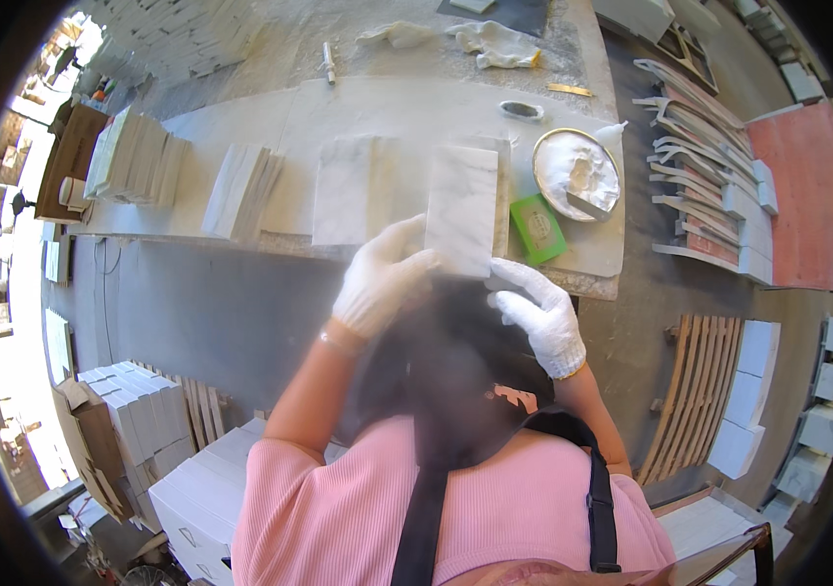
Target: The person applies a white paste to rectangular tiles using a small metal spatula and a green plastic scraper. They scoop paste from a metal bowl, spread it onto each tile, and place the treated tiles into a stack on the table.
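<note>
A white marble tile [462, 207] with grey veins reaches over the near edge of the worktable, between my two hands. My left hand [377, 280], in a white knit glove, grips the tile's left edge with thumb and fingers. At its lower right corner, the bent, gloved fingers of my right hand [540, 317] hold the tile. Another flat tile [343, 195] lies to the left. Right of the held tile are a green block-shaped item [537, 229] and a round bowl [535, 156] of white powder. A small grey block [589, 206] rests at the bowl's near rim.
Leaning tile stacks [240, 192] stand along the table's left part. Farther back lie white gloves [496, 45], a white marker-like stick [328, 64], a yellow strip [569, 90] and a dark oval piece [521, 110]. Wooden pallets [695, 391] and stacked slabs surround the table.
</note>
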Motion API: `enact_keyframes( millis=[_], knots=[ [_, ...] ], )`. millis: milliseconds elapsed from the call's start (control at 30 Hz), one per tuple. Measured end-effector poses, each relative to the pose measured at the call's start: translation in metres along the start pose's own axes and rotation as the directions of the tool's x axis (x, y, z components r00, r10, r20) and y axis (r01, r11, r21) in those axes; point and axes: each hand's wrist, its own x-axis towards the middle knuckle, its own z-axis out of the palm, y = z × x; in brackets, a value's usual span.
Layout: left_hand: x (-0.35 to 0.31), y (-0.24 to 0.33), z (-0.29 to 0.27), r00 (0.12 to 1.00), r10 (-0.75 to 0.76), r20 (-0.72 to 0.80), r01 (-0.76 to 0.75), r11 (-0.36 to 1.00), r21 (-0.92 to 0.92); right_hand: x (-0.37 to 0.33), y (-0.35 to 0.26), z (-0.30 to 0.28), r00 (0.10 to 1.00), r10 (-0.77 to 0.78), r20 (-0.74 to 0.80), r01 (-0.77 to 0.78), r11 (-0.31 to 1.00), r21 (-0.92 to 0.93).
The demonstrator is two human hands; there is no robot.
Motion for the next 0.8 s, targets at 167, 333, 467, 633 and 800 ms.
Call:
enact_keyframes(
  millis=[167,333,467,633,800],
  knots=[
    [-0.013,-0.026,-0.004,0.996,-0.056,0.075,0.069,0.98,-0.189,0.003,0.006,-0.001,0.995,0.081,-0.056,-0.06,0.95,0.305],
    [-0.007,-0.048,-0.004,0.995,-0.083,0.058,0.097,0.938,-0.332,0.016,0.002,0.004,0.983,0.154,0.101,-0.175,0.952,0.25],
    [-0.003,-0.052,-0.006,0.993,-0.08,0.082,0.105,0.918,-0.381,0.016,-0.008,0.01,0.99,0.118,0.074,-0.125,0.987,0.1],
    [-0.006,-0.054,-0.007,0.986,-0.08,0.146,0.123,0.94,-0.317,0.003,-0.016,0.016,0.994,0.11,0.013,-0.11,0.993,0.039],
    [-0.008,-0.055,-0.006,0.978,-0.019,0.209,0.095,0.929,-0.358,-0.016,-0.017,0.013,0.996,0.087,-0.009,-0.087,0.996,-0.023]
  ],
)
